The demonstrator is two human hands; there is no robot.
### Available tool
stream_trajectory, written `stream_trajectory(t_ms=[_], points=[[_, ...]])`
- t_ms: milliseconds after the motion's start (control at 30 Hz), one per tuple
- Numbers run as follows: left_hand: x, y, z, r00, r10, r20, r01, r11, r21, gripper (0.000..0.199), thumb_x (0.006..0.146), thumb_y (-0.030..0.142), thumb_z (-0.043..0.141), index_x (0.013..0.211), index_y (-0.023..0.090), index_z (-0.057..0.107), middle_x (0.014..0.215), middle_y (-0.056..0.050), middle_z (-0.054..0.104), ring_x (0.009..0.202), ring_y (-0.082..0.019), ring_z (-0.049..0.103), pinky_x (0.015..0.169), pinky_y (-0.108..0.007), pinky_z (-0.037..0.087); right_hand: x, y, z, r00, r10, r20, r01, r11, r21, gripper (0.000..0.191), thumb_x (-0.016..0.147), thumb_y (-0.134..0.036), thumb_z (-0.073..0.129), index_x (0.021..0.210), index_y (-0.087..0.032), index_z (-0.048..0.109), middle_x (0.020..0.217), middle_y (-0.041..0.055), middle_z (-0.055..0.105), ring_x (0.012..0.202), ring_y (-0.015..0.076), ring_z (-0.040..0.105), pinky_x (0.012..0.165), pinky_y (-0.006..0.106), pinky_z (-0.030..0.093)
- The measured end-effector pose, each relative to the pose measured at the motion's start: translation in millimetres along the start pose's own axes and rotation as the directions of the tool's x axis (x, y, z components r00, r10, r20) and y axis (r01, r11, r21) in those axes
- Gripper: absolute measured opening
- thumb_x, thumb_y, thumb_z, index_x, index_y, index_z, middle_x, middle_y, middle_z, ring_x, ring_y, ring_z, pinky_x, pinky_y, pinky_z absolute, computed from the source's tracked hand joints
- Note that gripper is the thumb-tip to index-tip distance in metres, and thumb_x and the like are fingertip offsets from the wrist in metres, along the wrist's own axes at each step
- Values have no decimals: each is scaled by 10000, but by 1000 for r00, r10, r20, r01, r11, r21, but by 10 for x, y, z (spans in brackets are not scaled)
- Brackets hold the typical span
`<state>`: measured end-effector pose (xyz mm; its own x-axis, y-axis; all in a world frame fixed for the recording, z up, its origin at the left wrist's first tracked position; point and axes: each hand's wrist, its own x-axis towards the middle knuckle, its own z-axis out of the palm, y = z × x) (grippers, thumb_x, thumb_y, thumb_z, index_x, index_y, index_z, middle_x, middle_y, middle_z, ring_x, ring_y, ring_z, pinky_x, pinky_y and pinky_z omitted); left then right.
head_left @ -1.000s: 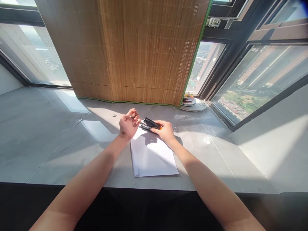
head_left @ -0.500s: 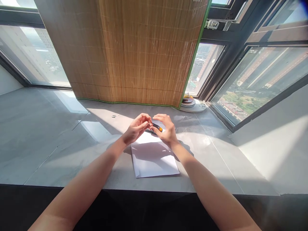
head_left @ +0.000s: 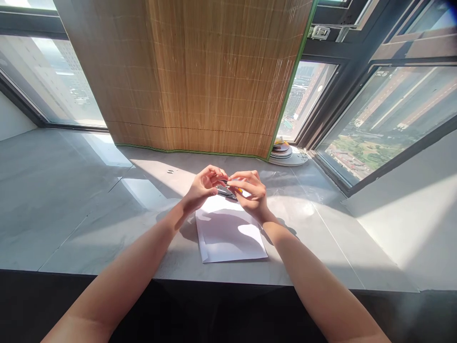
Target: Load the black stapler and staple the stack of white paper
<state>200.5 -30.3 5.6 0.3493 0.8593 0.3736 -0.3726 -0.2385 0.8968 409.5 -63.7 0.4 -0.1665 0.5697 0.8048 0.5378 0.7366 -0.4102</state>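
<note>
My left hand and my right hand meet fingertip to fingertip above a white sheet of paper. The fingers of my left hand curl inward, its thumb a little lower. My right thumb and fingers pinch together where the hands meet. A small dark piece shows between the fingertips, too small to name. Just below them is a slim black tool with an orange end, partly covered by my right hand. I cannot tell whether it rests on the paper or is held.
Two small dark bits lie on the grey marbled sill at the left. A stack of plates stands at the back right. A bamboo blind hangs down to the sill before the windows. The sill's front edge is near me.
My right fingers have closed in toward my left fingertips, and my left thumb has drawn apart from its fingers. More of the black tool shows below the hands. The view has shifted slightly.
</note>
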Motion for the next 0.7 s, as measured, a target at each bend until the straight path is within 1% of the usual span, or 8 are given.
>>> stream_trajectory(t_ms=[67, 133, 200, 233, 333, 400, 500, 700], points=[[69, 10, -161, 978, 115, -173, -96, 989, 115, 551, 790, 718, 841, 891, 233, 600, 987, -63, 637, 868, -192, 651, 689, -292, 535, 28, 167, -43, 996, 49, -76, -52, 998, -34, 141, 1003, -292, 711, 1011, -315, 850, 1063, 61, 787, 972, 257, 683, 941, 479, 575], [140, 25, -449, 921, 216, -325, -90, 928, 362, 410, 974, 605, 668, 824, 234, 575, 882, -44, 601, 771, -173, 606, 638, -287, 501, 45, 428, -129, 981, 133, -145, -147, 985, -88, 141, 985, -298, 708, 972, -274, 846, 970, 65, 796, 906, 248, 694, 926, 464, 570], [184, 31, -815, 892, 306, -332, 18, 711, 703, 170, 938, 361, 692, 844, 232, 632, 934, -63, 641, 910, -217, 645, 756, -318, 547, 39, 719, -265, 935, 277, -222, -317, 933, -170, 135, 933, -282, 717, 929, -235, 843, 944, 75, 809, 847, 243, 687, 886, 435, 574], [190, 24, -998, 887, 328, -326, 82, 582, 809, 43, 896, 268, 681, 900, 226, 675, 1033, -84, 675, 1013, -247, 661, 849, -350, 566, 27, 850, -345, 899, 356, -254, -411, 887, -211, 140, 906, -268, 717, 929, -215, 845, 947, 84, 815, 814, 238, 683, 887, 427, 572], [151, -48, -1425, 882, 265, -391, 299, 327, 896, 244, 851, 106, 553, 1011, 194, 716, 1228, -138, 712, 1217, -302, 661, 1095, -436, 524, -39, 1118, -572, 742, 579, -337, -668, 677, -309, 173, 854, -237, 717, 940, -179, 856, 949, 120, 824, 845, 265, 718, 939, 417, 555], [112, -122, -1564, 890, 170, -423, 388, 205, 899, 266, 841, 70, 520, 977, 183, 719, 1213, -160, 731, 1281, -338, 646, 1138, -475, 499, -86, 1189, -667, 615, 700, -363, -785, 505, -358, 173, 830, -219, 725, 928, -179, 862, 939, 152, 821, 919, 310, 746, 917, 409, 556], [92, -204, -1615, 882, 115, -457, 439, 156, 885, 233, 839, 67, 535, 915, 193, 715, 1152, -155, 756, 1288, -354, 648, 1129, -474, 507, -133, 1217, -702, 510, 794, -332, -834, 362, -416, 204, 803, -173, 730, 951, -180, 870, 930, 193, 811, 987, 354, 761, 873, 400, 563], [117, -204, -1634, 855, 172, -489, 456, 200, 867, 224, 848, 47, 517, 852, 182, 695, 1000, -121, 705, 1020, -309, 692, 1006, -475, 560, -164, 1291, -630, 489, 815, -312, -838, 339, -427, 285, 823, -159, 715, 1070, -163, 855, 965, 222, 801, 1047, 358, 765, 919, 425, 582]])
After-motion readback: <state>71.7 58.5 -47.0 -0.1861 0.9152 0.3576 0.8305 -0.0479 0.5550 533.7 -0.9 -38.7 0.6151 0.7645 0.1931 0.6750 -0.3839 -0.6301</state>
